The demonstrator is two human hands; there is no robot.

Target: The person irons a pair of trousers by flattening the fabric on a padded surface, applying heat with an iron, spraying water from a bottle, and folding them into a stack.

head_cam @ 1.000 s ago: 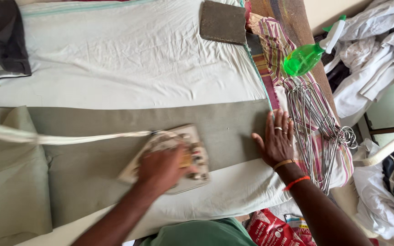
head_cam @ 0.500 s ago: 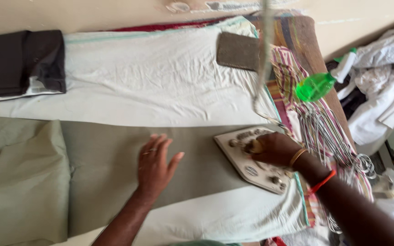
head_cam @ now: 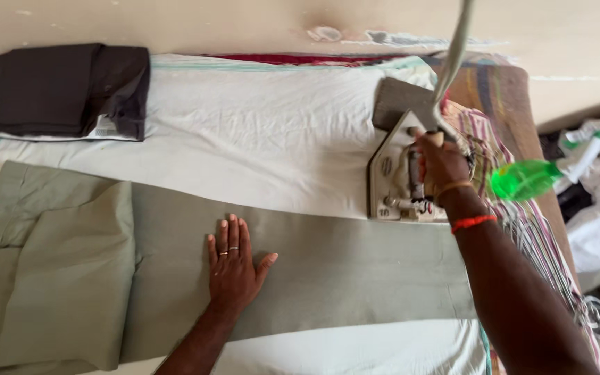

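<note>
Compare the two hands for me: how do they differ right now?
The left hand lies flat, fingers spread, on the green cloth; the right hand is closed around the iron handle. The left wears rings, the right wristbands. Both are bare and over the white sheet.

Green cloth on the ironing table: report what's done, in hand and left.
Done: the green cloth lies smooth between the hands. In hand: the left hand presses it flat; the right hand grips the iron at its far edge. Left: the folded end at left looks creased.
</note>
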